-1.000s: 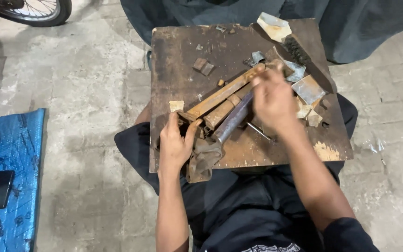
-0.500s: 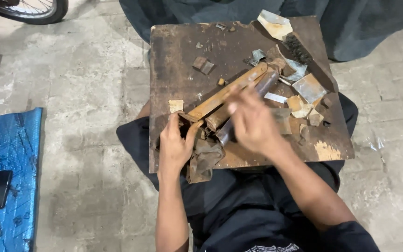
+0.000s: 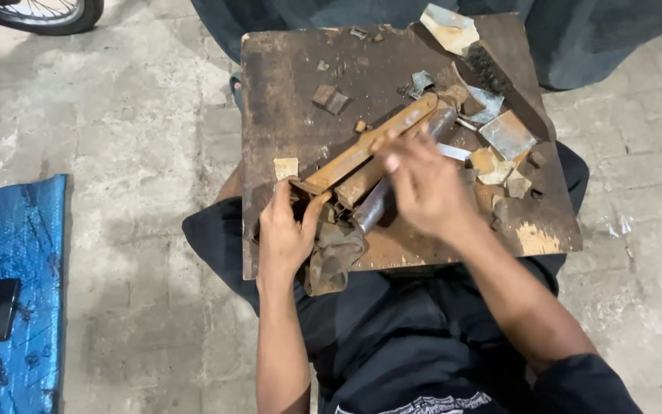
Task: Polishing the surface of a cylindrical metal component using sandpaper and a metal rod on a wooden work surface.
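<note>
Right hand [image 3: 423,184] had drawn back from the far scraps onto the grey steel tube [image 3: 392,180], fingers curled loosely over it; grip unclear. Left hand [image 3: 285,230] pinched the near end of the long rust-brown square bars [image 3: 369,146]. All lay on the scarred wooden board [image 3: 285,84] among bent tin offcuts [image 3: 507,134].

Your one head camera looks steeply down from just above your lap, close in on the worn wooden board [image 3: 293,100] resting across your knees, paved floor [image 3: 139,153] visible around it.
</note>
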